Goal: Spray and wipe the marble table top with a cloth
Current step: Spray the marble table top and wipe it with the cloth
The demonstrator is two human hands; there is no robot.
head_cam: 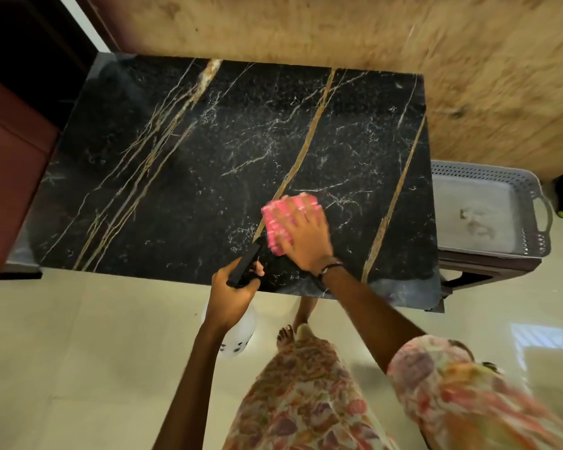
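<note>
Two hands in view, both busy. Biggest item: marble table top [189, 164], black with gold and white veins, spanning the area ahead of and under both hands. Wood-grain wall panel [403, 43] beyond it, far side from the hands. Pale tiled floor [78, 352] below the forearms. Grey perforated tray [533, 203] with a handle sits well to the right of the right hand, off the table's right edge, on a lower dark stand. Reddish-brown cabinet [10, 177] far left of the left hand.

Spray bottle [238, 332]: translucent white body hangs below the left hand, off the table's near edge; black spray head pokes forward from the fist, over the near edge of the marble. Left hand [233, 292] grasps the bottle's neck, fingers curled round it, forefinger at the trigger area.

Pink cloth [275, 219]: flat on the marble, under and just left of the right hand, on a gold vein. Right hand [303, 232] lies on it palm down, fingers straight and spread, pressing. Dark bracelet [330, 267] on that wrist. Motion blur on the cloth, so its texture is unclear.
</note>
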